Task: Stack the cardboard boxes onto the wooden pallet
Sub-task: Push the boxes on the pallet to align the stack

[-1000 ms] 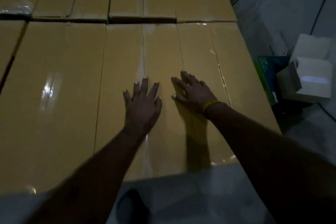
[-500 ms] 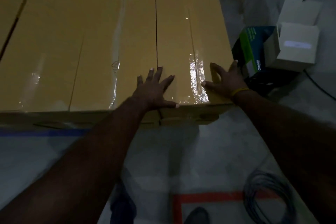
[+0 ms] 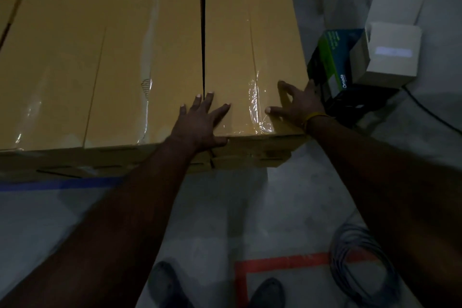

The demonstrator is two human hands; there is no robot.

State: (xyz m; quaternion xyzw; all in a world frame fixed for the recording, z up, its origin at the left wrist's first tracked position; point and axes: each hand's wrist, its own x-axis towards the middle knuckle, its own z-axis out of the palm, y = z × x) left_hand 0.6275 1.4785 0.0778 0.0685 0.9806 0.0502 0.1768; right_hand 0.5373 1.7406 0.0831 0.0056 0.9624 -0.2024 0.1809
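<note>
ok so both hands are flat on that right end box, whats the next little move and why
Probably push the tan cardboard box sideways toward its neighbour. A dark gap separates it from the wide tan box beside it. The left hand lies across that gap; the right hand sits at the outer edge, placed to push.

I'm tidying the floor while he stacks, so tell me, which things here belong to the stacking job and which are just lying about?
Part of the job:
- corner cardboard box, under both hands
- left hand, flat on top
- right hand, at the box's right edge
- neighbouring boxes

Lying about:
- green and black carton
- white boxes
- coiled grey cable
- red floor tape
</note>
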